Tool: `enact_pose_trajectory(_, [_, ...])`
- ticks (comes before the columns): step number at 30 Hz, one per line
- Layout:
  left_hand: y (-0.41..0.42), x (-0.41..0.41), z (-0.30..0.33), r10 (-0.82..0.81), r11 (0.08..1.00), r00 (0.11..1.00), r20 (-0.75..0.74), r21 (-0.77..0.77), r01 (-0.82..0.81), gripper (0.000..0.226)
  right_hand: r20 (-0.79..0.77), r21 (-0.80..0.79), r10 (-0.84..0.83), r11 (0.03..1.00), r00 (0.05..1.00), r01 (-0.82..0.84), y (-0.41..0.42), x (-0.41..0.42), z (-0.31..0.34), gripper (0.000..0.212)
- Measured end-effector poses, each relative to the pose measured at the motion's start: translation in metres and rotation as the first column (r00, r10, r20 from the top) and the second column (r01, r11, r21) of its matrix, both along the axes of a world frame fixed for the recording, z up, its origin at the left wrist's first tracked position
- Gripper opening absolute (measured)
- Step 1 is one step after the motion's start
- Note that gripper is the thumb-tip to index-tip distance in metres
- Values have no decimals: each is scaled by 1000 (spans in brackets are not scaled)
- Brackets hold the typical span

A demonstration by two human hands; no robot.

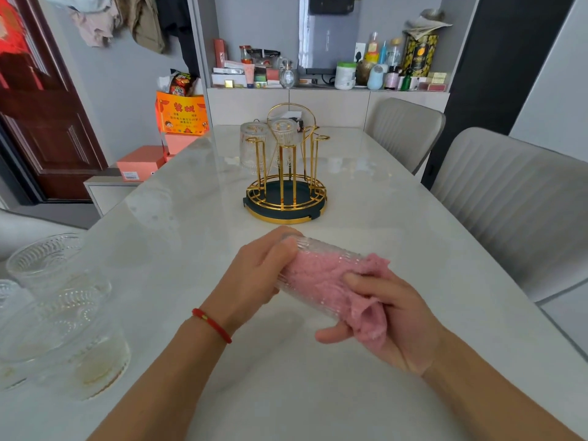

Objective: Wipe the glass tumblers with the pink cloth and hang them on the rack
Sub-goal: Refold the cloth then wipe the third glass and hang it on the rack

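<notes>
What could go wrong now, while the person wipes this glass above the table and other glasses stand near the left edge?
1. The ribbed tumbler is held sideways above the hard table by the left hand at its base only; it could slip and break.
2. The right hand pushes the pink cloth inside; a hard twist may crack the glass.
3. The waiting glasses stand near the left forearm; an elbow could knock them.

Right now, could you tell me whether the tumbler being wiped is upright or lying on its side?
On its side: the tumbler lies roughly horizontal above the table, its base in the left hand.
</notes>
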State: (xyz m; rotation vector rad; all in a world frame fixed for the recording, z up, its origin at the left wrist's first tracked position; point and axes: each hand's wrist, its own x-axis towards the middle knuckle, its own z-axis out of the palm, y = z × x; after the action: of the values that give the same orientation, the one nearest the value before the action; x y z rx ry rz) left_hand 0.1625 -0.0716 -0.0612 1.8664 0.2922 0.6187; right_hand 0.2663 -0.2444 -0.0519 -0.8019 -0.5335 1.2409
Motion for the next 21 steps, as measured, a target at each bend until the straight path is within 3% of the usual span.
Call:
enact_pose_trajectory(3, [0,-2,9,-80,936,963,-257,-351,-16,33,245,-79,13,997,969,7,0,-2,4,22])
enact_pose_trajectory(6, [-7,9,2,115,908,930,-348,-344,-241,46,101,-104,-39,993,994,50,5,-14,3,18])
enact_pose_trajectory(8, [-15,13,-7,269,937,953,-139,-191,-292,38,-142,-128,-100,988,985,82,7,-15,-4,19])
enact_pose_trajectory(9, [-18,13,-9,293,953,956,21,-88,-290,37,-286,-120,-89,991,954,56,6,-12,-9,9])
enact_pose_trajectory(10, [-18,13,-11,279,959,944,174,-10,-282,37,-407,-90,-65,995,911,31,6,-8,-15,22])
enact_pose_trajectory(11, [-16,14,-14,231,966,928,292,44,-254,36,-472,-50,-39,999,881,18,5,-4,-21,51])
enact_pose_trajectory(12, [-15,15,-14,172,971,916,363,94,-219,36,-503,-4,-13,1000,864,13,6,0,-25,71])
enact_pose_trajectory(13, [-15,17,-15,132,970,913,385,138,-198,36,-494,15,-11,1000,869,22,6,0,-25,78])
enact_pose_trajectory(15, [-16,16,-11,96,990,951,292,68,-121,40,-379,21,-39,999,925,50,4,1,-21,63])
enact_pose_trajectory(17, [-14,12,-5,-3,982,999,34,-191,9,47,-138,-11,-82,997,987,81,0,2,-9,31])
enact_pose_trajectory(19, [-6,5,0,-182,905,962,-203,-418,83,50,117,-47,-115,991,986,122,-3,2,-4,7])
enact_pose_trajectory(21, [-3,2,3,-188,865,926,-328,-501,-2,50,393,-96,-70,989,917,116,-4,-7,-6,20])
